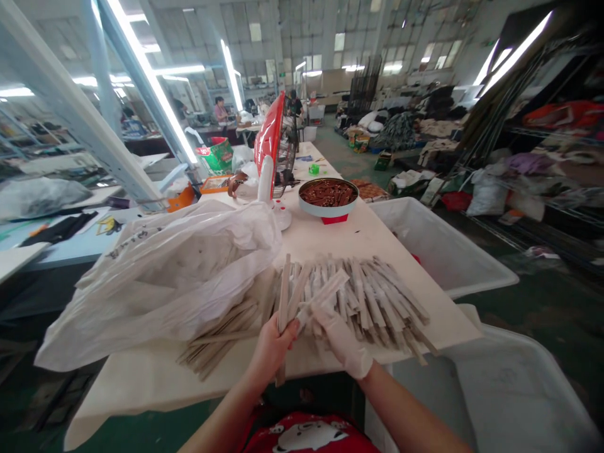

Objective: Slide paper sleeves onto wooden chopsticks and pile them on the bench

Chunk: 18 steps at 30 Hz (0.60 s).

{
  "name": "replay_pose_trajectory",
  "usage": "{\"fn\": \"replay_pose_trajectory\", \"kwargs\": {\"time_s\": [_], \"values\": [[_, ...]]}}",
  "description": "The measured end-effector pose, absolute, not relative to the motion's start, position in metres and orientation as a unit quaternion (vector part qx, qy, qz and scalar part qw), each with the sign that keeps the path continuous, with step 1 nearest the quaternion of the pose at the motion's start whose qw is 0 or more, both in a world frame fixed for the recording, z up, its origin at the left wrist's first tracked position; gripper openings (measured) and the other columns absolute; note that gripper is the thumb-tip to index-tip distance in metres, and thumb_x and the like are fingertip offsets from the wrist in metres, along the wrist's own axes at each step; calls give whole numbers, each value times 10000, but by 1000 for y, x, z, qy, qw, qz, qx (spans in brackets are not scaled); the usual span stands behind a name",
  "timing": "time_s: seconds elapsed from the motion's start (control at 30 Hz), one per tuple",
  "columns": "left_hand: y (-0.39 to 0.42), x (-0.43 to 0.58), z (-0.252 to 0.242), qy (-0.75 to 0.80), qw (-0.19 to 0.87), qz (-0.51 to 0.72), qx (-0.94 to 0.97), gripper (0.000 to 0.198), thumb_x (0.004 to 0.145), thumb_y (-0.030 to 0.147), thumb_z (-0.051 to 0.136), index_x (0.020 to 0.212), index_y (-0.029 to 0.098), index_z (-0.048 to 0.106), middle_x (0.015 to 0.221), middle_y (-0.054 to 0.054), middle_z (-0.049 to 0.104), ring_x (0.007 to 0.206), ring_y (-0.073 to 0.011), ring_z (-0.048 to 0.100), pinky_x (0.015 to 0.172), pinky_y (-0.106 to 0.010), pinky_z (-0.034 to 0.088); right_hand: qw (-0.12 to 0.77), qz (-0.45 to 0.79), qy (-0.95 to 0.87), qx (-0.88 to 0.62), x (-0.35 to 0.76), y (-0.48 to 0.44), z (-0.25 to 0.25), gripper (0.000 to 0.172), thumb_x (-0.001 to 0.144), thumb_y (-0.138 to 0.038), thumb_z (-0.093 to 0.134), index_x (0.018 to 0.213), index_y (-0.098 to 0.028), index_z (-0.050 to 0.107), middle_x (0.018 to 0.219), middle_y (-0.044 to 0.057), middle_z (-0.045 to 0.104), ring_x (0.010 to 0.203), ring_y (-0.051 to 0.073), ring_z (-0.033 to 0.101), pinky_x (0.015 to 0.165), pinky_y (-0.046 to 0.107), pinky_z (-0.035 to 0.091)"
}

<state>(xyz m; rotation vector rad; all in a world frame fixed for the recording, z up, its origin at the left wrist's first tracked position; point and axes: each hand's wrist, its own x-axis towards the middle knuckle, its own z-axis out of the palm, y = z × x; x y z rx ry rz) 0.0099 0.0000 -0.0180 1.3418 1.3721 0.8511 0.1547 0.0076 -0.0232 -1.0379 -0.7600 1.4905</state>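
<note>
My left hand (274, 345), bare, is closed around upright beige strips (284, 289) in front of me. My right hand (342, 340), in a thin white glove, pinches a pale strip (328, 288) that slants up to the right, its lower end meeting the left fingers. Behind and right of both hands, a wide row of similar beige strips (377, 292) lies fanned over the table (325, 240). To the left, a loose bundle of strips (219, 343) sticks out from a large white plastic bag (189, 270).
Beyond the strips are a round tin (330, 206) holding brown pieces and a red fan (268, 141). White plastic bins (453, 270) stand along the table's right side. A slanted metal post (94, 113) rises at left. Other people (220, 112) are far back.
</note>
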Motion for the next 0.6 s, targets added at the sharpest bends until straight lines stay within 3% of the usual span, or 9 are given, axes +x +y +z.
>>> {"fn": "replay_pose_trajectory", "kwargs": {"time_s": [0.1, 0.23, 0.43, 0.6], "values": [[1, 19, -26, 565, 522, 328, 548, 246, 760, 395, 552, 754, 156, 497, 561, 45, 488, 464, -83, 422, 447, -200, 332, 598, 614, -259, -445, 173, 13, -24, 438, 776, -588, 489, 932, -212, 652, 683, 31, 636, 661, 173, 583, 538, 266, 454], [11, 44, -39, 584, 514, 344, 525, 213, 776, 360, 525, 788, 149, 497, 553, 49, 478, 467, -84, 423, 451, -199, 345, 583, 628, -272, -437, 178, 18, -36, 354, 726, -531, 587, 849, -205, 648, 653, 19, 628, 606, 153, 569, 514, 255, 437], [51, 86, -64, 619, 547, 344, 447, 132, 763, 196, 494, 883, 144, 514, 700, -24, 590, 624, -135, 575, 512, -209, 418, 611, 572, -251, -486, 220, 26, -58, 382, 684, -546, 620, 831, -193, 631, 531, -23, 566, 471, 121, 511, 475, 256, 421], [72, 95, -77, 633, 522, 346, 455, 155, 741, 211, 560, 879, 141, 545, 767, -56, 606, 760, -166, 582, 595, -222, 427, 620, 600, -218, -455, 244, 24, -64, 403, 694, -556, 602, 887, -206, 656, 686, 48, 664, 670, 193, 622, 570, 303, 478]]}}
